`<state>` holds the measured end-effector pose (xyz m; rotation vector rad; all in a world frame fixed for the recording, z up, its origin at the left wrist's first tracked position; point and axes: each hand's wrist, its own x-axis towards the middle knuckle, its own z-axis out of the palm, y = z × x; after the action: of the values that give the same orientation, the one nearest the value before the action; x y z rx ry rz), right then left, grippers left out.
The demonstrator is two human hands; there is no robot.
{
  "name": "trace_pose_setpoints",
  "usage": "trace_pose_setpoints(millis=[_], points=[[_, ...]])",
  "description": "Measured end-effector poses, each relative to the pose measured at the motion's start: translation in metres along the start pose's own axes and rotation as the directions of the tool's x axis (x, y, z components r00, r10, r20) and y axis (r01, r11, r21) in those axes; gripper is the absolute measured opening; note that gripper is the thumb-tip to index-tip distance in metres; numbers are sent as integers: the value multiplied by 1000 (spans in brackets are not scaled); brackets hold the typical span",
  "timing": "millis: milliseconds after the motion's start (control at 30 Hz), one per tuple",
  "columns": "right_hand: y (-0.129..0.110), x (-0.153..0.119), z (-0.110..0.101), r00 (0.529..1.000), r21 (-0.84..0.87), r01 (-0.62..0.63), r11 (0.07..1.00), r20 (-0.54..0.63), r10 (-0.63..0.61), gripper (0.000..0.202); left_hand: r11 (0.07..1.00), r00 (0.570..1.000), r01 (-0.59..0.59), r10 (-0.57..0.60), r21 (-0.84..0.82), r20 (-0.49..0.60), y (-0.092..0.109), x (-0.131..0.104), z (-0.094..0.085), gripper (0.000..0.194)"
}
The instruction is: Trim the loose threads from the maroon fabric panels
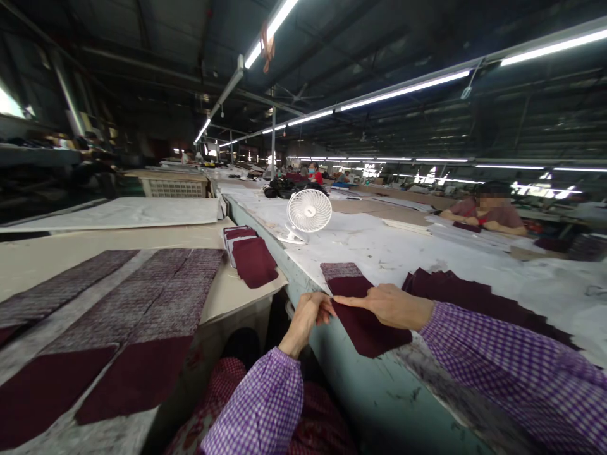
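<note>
A maroon fabric piece (368, 330) with a speckled grey end lies across the near edge of the white-topped table. At its left edge, my left hand (309, 318) is closed, its curled fingertips on the fabric. My right hand (396, 306) rests over the piece, index finger stretched out to meet the left fingertips; its other fingers are bent and partly hidden. To the right, a fanned row of maroon fabric pieces (474, 306) lies partly behind my right sleeve.
On the left table, long maroon and speckled panels (165, 303) lie near a small stack of maroon pieces (256, 260). A white fan (310, 210) stands on the white-topped table (351, 243). Across it sits a person (493, 212), arms on the tabletop. A gap separates the tables.
</note>
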<state>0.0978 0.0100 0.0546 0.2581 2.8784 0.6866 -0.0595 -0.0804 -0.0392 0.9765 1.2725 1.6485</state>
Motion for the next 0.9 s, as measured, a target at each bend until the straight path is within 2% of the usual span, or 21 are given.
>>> trace_pose_setpoints(millis=[167,300,400,467,567,633,733,800,833,900], points=[[-4,-1,0,999,-56,-33,998,23,34,66,988,997,-34,45,151,-69,-6,4,4,39],[-4,-2,7,998,-32,-55,998,-13,55,66,995,997,-40,46,94,-64,-12,8,6,35],[3,-3,10,988,45,-140,989,-54,143,56,996,998,-58,60,75,-22,-14,9,4,34],[13,-3,11,974,141,-211,967,-51,220,50,979,993,-117,121,165,-15,-14,9,1,34],[28,-2,13,954,320,-269,908,-39,297,40,898,971,-213,237,386,-14,-10,5,-1,32],[35,0,15,943,395,-232,889,-131,305,33,832,955,-257,295,492,-1,-5,1,1,31],[34,5,17,937,487,5,873,-308,166,33,766,920,-342,391,544,29,6,-8,5,28],[31,6,14,941,584,155,797,-334,62,34,786,908,-382,418,486,37,12,-12,9,27],[30,6,12,944,635,184,750,-327,45,35,818,910,-389,413,423,36,15,-13,10,29],[29,3,4,947,715,164,680,-307,95,35,895,925,-373,378,245,25,21,-15,10,37]])
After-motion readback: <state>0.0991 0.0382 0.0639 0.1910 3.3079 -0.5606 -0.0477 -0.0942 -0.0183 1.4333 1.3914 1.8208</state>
